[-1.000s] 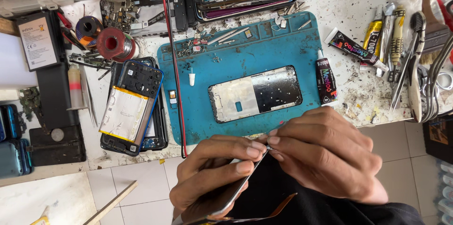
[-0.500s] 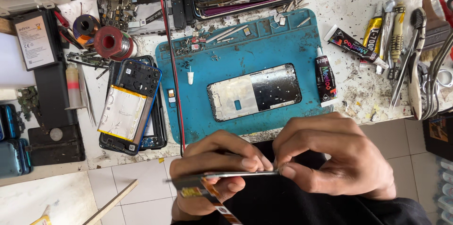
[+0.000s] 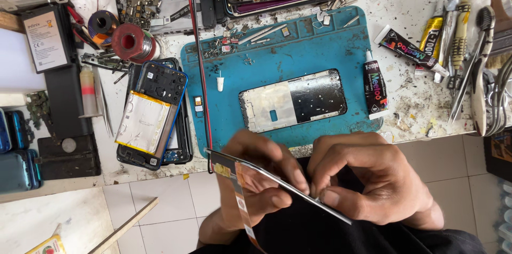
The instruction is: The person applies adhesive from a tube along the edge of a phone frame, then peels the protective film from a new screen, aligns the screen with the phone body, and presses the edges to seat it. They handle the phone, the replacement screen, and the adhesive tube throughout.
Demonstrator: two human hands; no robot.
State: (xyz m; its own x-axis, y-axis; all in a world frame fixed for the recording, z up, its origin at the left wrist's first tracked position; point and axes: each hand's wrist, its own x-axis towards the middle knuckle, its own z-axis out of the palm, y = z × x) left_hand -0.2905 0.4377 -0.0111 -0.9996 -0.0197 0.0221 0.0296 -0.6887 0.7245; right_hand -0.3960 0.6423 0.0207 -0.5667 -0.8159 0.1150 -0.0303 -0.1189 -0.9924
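Below the bench edge, over your lap, you've got a thin phone screen (image 3: 277, 182) held edge-on, slanting down from left to right. Your left hand (image 3: 256, 179) grips it from underneath, thumb and fingers clamped on the panel, and an orange ribbon cable (image 3: 240, 203) dangles from its left end. Your right hand (image 3: 368, 179) pinches the panel's edge near the middle, fingertips (image 3: 330, 198) pressed together on it. Up on the bench, a blue work mat (image 3: 277, 51) carries a bare phone frame (image 3: 293, 99), well apart from your hands. Just left of the mat lies an opened phone (image 3: 154, 113) showing its battery, and a glue tube (image 3: 374, 89) sits at the mat's right edge.
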